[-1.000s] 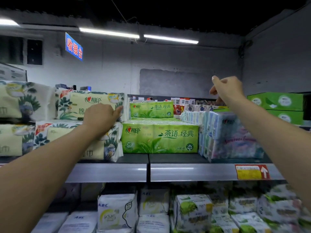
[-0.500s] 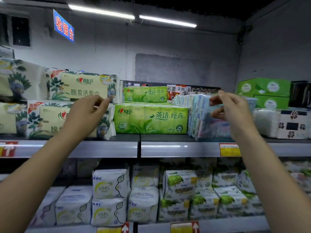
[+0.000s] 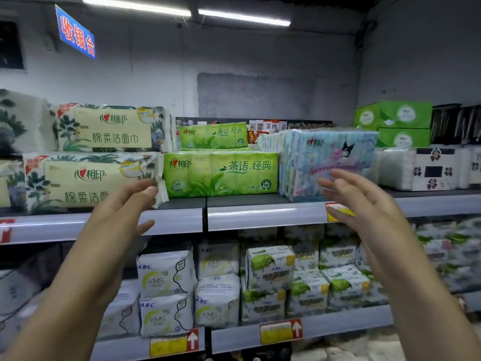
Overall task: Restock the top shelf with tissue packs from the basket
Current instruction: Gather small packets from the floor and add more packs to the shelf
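**Both hands off the tissue packs, open in front of the top shelf**

A second ago the left hand [image 3: 122,212] lay flat on the stacked cream floral packs [image 3: 86,178] and the right hand [image 3: 364,201] was raised, fingers curled, above the pale blue pack [image 3: 330,157]. Now both hands are lower, level with the front edge of the top shelf [image 3: 260,217]. Both are relaxed with fingers spread, and neither holds anything. The left fingertips overlap the lower cream pack's right corner; it is unclear whether they touch it. The right hand is in front of the blue pack. More of the lower shelf [image 3: 338,327] shows than before.

The tissue packs are all on the top shelf. At the left are two cream floral packs, one on the other, each printed 心相印 and 棉柔洁面巾. In the middle are green packs [image 3: 221,173] reading 心相印 and 茶语.经典, with a second one behind. The blue pack just to their right also carries 心相印, a dark cartoon figure and blurred pink script. Further right are white packs [image 3: 432,169] with black flower marks, and green boxes [image 3: 393,118] stacked behind them.

A blue sign [image 3: 75,32] on the wall reads 收银台 in red. On the lower shelf, white packs [image 3: 164,274] read ABC and KMS. Yellow and red tags [image 3: 281,332] with white arrows are on the shelf edges; their print is too blurred to read.
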